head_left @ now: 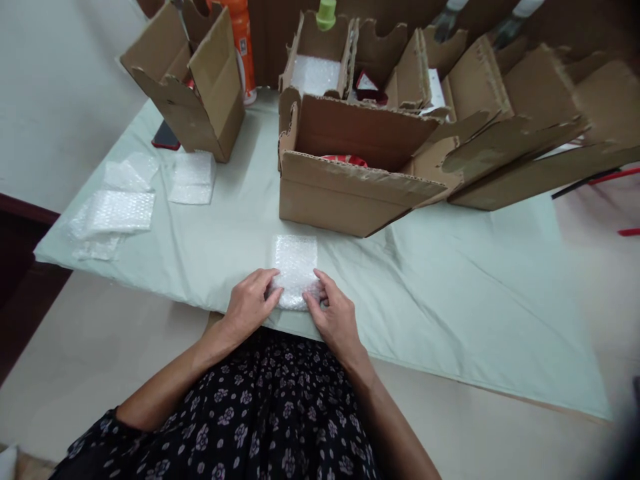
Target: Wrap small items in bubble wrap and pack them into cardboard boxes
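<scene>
A small bubble wrap pouch (296,267) lies flat near the table's front edge, its longer side pointing away from me. My left hand (254,293) pinches its left edge between thumb and fingers. On the opposite edge, my right hand (334,305) grips the lower right side in the same way, fingers curled. Whether anything is inside the pouch cannot be made out. Just beyond it stands a long open cardboard box (345,197) with something red inside, mostly hidden by the front wall.
Loose bubble wrap pouches (120,212) lie in a pile at left, beside another bubble wrap stack (193,177). A tall cardboard box (215,100), a dark phone-like object (166,137) and an orange bottle (243,47) stand or lie behind. More cardboard bins (475,80) line the back right.
</scene>
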### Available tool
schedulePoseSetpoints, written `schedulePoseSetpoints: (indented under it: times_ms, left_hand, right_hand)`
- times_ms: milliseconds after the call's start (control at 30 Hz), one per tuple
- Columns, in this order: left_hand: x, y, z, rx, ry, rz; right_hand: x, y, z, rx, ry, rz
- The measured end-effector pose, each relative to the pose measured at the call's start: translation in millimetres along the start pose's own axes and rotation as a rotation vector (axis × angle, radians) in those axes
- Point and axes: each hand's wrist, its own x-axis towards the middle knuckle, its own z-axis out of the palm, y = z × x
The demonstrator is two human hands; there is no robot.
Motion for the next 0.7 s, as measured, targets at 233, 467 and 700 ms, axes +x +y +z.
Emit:
schedulePoseSetpoints:
  times_ms: [233, 467, 700]
  left_hand:
    - [4.2, 3.2, -0.6, 0.114, -0.04, -0.027]
    - [-9.9, -0.4, -20.0, -0.081, -0.042, 0.241]
    - [-3.0, 2.3, -17.0, -0.22, -0.09, 0.007]
  right_hand:
    - [-11.2, -9.5, -14.0, -0.291, -0.037, -0.447]
    - [4.2, -4.2, -13.9, -0.123, -0.14, -0.384]
    - [11.5, -4.8, -23.5, 0.075, -0.268, -0.043]
